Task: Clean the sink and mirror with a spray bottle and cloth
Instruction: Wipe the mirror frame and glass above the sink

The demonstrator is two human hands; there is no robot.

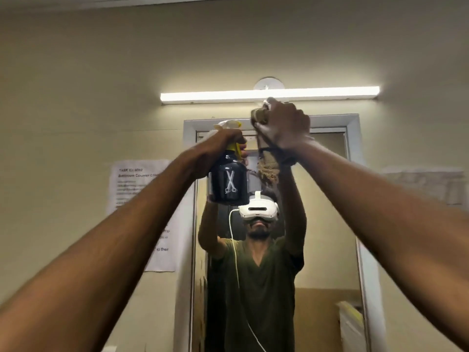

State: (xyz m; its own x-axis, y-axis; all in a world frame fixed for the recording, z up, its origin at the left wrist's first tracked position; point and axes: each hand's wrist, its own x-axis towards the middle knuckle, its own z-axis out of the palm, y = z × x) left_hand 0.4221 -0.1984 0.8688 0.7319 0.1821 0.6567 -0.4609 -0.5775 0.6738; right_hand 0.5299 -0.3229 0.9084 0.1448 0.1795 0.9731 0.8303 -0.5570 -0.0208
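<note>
Hands are both up at the mirror (327, 224): left hand (223, 143) gripping the spray bottle (228, 181), right hand (286, 128) clutching the cloth (266, 163) against its top edge.

Bathroom: framed wall mirror (330, 224), tube light (269, 94) above, taped notice (132, 189).

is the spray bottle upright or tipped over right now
Upright. The left hand grips the spray bottle by its neck, yellow trigger head on top, dark body hanging straight down, scissors print reading vertical.
</note>
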